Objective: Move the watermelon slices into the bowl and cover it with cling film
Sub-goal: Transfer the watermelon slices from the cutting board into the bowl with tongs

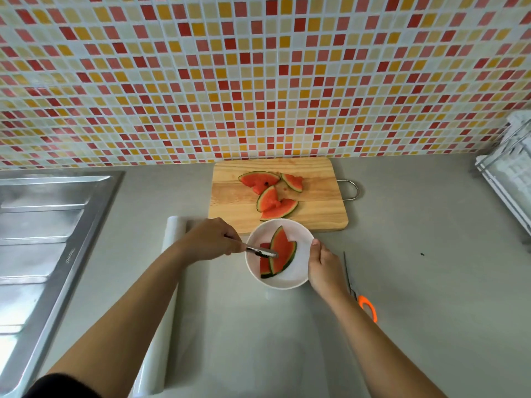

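Observation:
A white bowl (pixel 296 272) stands on the grey counter just in front of a wooden cutting board (pixel 316 214). Two watermelon slices (pixel 283 249) lie in the bowl. My left hand (pixel 211 239) grips metal tongs (pixel 260 251) whose tips touch the upper slice inside the bowl. My right hand (pixel 323 268) holds the bowl's right rim, thumb on the edge. Several more watermelon slices (pixel 270 192) lie on the board. A roll of cling film (pixel 169 268) lies lengthwise on the counter, partly under my left forearm, with a sheet pulled out across the counter beneath the bowl.
Scissors with orange handles (pixel 366 305) lie on the counter right of my right wrist. A steel sink (pixel 43 239) fills the left side. A wire rack (pixel 511 173) stands at the far right. A tiled wall rises behind the board.

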`<action>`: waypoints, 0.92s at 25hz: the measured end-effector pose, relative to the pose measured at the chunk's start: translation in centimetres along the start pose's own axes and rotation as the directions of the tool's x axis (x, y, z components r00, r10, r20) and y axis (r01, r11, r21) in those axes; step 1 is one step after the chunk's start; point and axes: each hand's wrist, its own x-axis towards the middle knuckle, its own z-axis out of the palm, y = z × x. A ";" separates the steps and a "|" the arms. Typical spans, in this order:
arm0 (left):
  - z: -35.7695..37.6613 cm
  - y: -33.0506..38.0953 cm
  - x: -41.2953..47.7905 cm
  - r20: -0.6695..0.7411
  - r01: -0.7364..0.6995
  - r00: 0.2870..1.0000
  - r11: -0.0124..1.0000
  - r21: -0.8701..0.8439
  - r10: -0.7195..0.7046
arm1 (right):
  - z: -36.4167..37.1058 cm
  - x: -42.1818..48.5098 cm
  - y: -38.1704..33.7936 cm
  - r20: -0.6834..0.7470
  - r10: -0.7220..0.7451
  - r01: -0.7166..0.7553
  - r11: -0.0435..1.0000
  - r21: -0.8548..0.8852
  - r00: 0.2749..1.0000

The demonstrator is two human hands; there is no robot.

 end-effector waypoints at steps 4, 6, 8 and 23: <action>-0.1 1.7 -0.1 -0.077 -0.017 0.996 0.964 0.266 0.039 | -0.1 -0.1 0.2 0.002 -0.002 0.002 1.000 0.017 1.000; -0.5 2.4 -0.8 -0.180 0.018 0.981 0.892 0.451 0.071 | -0.1 0.0 0.2 0.005 -0.004 0.004 0.999 0.035 1.000; -0.9 2.6 -1.6 -0.264 0.021 0.955 0.852 0.523 0.138 | -0.1 -0.1 0.1 0.002 -0.013 0.013 0.999 0.041 1.000; 4.5 -1.2 5.9 -0.516 0.044 0.857 0.998 0.045 -0.015 | 0.2 0.1 0.1 -0.003 -0.007 0.007 1.000 -0.024 1.000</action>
